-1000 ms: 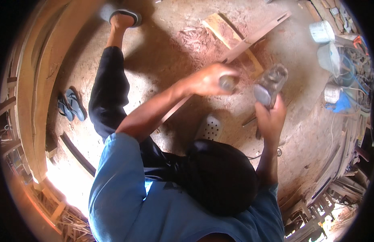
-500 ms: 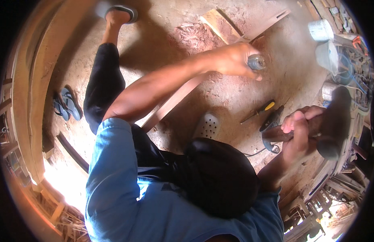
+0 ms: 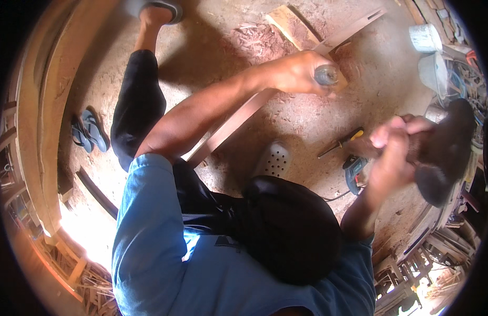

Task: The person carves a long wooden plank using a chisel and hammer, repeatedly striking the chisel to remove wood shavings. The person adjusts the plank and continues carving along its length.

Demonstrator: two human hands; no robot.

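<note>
My left hand (image 3: 296, 72) is wrapped round the upright handle of a chisel (image 3: 326, 75). I see that handle almost end-on, and the blade below is hidden by my hand. Under my left forearm runs a long wooden board (image 3: 234, 124), with a slot near its far end. My right hand (image 3: 395, 150), smeared by motion, grips the handle of a mallet. The dark, heavy mallet head (image 3: 448, 152) is raised off to the right, apart from the chisel.
Wood shavings (image 3: 257, 39) and a short block (image 3: 291, 26) lie beyond the board. A yellow-handled tool (image 3: 341, 143) and a corded teal power tool (image 3: 353, 173) rest on the floor at right. White buckets (image 3: 432, 73) stand far right; flip-flops (image 3: 92, 130) lie left.
My right hand and the mallet have shifted slightly, with the head swung a little outward to the right. My left hand has tilted the chisel handle slightly leftward.
</note>
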